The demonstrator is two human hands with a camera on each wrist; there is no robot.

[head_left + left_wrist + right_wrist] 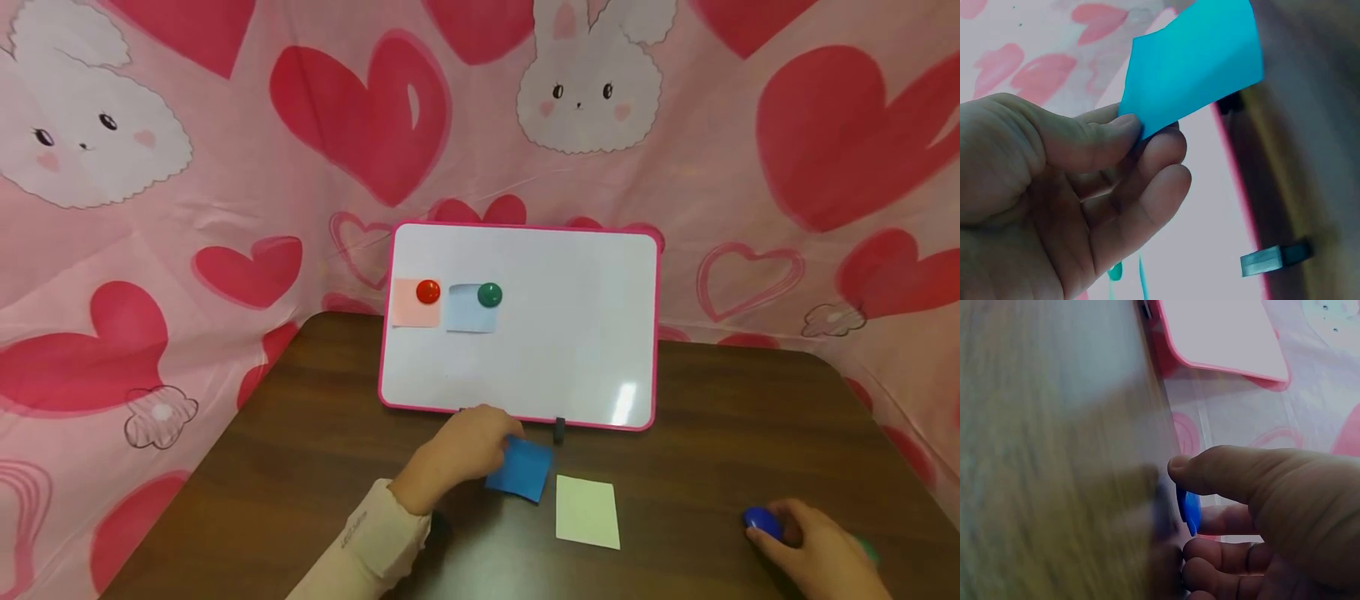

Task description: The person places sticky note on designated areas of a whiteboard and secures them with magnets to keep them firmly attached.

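Observation:
My left hand [468,442] pinches a blue sticky note [521,469] by one corner, thumb against fingers, in front of the whiteboard's lower edge. The left wrist view shows the note [1194,65] fanning out beyond the thumb tip. At the right of the table, my right hand [817,546] holds a round blue magnet [763,522] between thumb and fingers; its side [1189,509] shows in the right wrist view. The pink-framed whiteboard [570,333] bears a pink note [408,312] under a red magnet [428,292] and a pale blue note [465,317] under a green magnet [490,295].
A pale green note [587,512] lies on the dark wooden table [300,467], right of the blue one. Part of a green round piece [866,548] shows behind my right hand. A black foot [559,430] props the board. Behind it hangs a heart-patterned pink cloth [720,167].

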